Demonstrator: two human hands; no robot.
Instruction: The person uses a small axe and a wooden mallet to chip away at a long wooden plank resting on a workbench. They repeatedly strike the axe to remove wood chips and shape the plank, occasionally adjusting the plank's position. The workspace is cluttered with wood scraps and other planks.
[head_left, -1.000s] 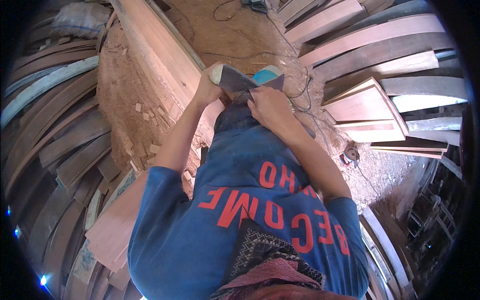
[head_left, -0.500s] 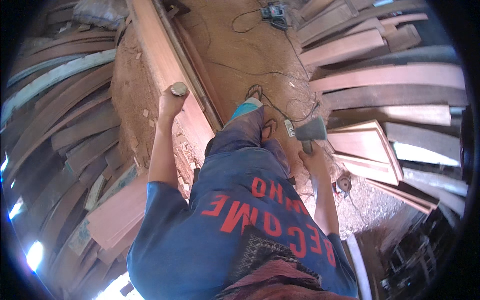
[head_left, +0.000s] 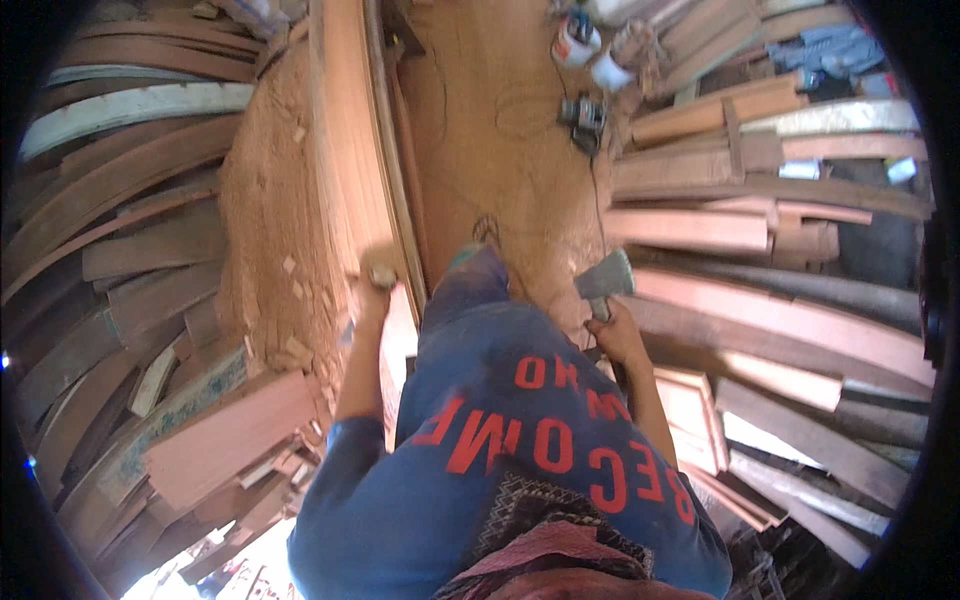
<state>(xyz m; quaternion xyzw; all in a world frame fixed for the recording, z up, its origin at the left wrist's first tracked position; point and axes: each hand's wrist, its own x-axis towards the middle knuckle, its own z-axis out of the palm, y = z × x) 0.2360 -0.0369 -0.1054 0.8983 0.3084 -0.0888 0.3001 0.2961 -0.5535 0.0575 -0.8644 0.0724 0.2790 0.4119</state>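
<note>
My left hand (head_left: 371,300) is closed round a tool with a wooden handle (head_left: 381,275), its pale round end facing up. The rest of that tool is mostly hidden by the hand, and motion blurs it. The hand is over the near end of a long reddish plank (head_left: 355,150). To the right of my body, my right hand (head_left: 618,332) grips a hatchet (head_left: 607,277) by its short handle, the grey flared head pointing up and away from me.
Timber boards are stacked along the left (head_left: 150,250) and right (head_left: 780,310). Wood chips and sawdust (head_left: 275,260) cover the ground left of the plank. A corded power tool (head_left: 582,122) lies on the floor ahead, with a white container (head_left: 577,40) beyond it.
I have stepped forward along the plank, so the floor tool and boards appear nearer. Both hands keep their tools; the hatchet is now closer to my body.
</note>
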